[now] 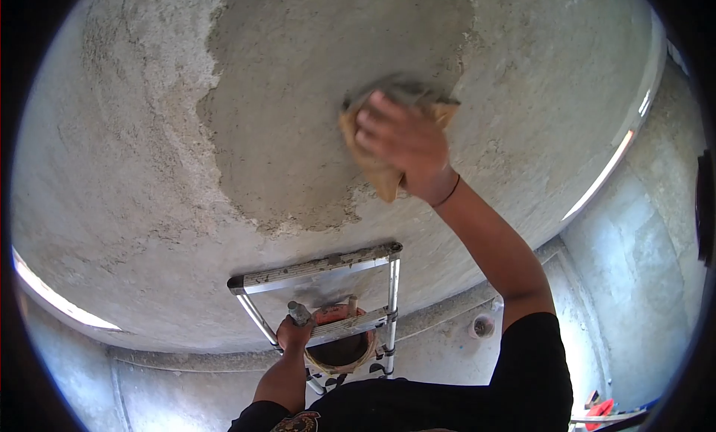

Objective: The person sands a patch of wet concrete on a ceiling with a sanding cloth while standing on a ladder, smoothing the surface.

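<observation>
My right hand point(406, 145) is raised against the wall and presses a crumpled tan cloth point(386, 180), its upper edge dark with wet cement. Motion smears both. Under and around the cloth spreads a damp, darker patch of cement plaster point(291, 126) with ragged edges. Lower down, my left hand point(293, 333) is closed beside the ladder's left rail, around a stubby grey object point(300, 313) whose top sticks out; its kind I cannot tell. The aluminium ladder point(321, 266) leans at the wall, its top bar spattered with cement.
Behind the ladder's rungs hangs or stands a reddish bucket point(365, 357) holding dark wet mix, with a stick-like handle point(352, 305) at its rim. A small container point(482, 326) is on the floor to the right. Red material point(599, 412) lies at the lower right.
</observation>
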A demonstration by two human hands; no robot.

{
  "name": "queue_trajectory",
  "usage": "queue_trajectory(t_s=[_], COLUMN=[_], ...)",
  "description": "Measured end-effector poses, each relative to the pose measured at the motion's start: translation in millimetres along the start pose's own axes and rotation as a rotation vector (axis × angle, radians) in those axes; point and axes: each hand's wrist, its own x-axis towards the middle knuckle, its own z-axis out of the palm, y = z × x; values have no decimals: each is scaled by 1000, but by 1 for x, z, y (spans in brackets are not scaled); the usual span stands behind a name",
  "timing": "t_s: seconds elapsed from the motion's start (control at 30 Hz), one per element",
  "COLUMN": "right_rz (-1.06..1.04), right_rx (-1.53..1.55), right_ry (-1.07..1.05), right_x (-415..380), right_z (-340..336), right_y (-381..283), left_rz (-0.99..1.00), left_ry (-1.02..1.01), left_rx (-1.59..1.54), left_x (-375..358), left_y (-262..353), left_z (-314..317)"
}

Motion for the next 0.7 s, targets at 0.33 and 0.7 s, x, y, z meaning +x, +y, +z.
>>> queue_trajectory(t_s=[0.33,0.7], right_rz=[153,-19], right_rx=[-5,383], right_ry=[584,-94], right_x=[38,-40], right_z=[-34,13], right_y=[34,-76], left_rz=[11,-9], left_ry=[-9,-24], left_rx=[-30,-16], left_x=[-4,5], left_y=[11,-2], left_z=[-12,2])
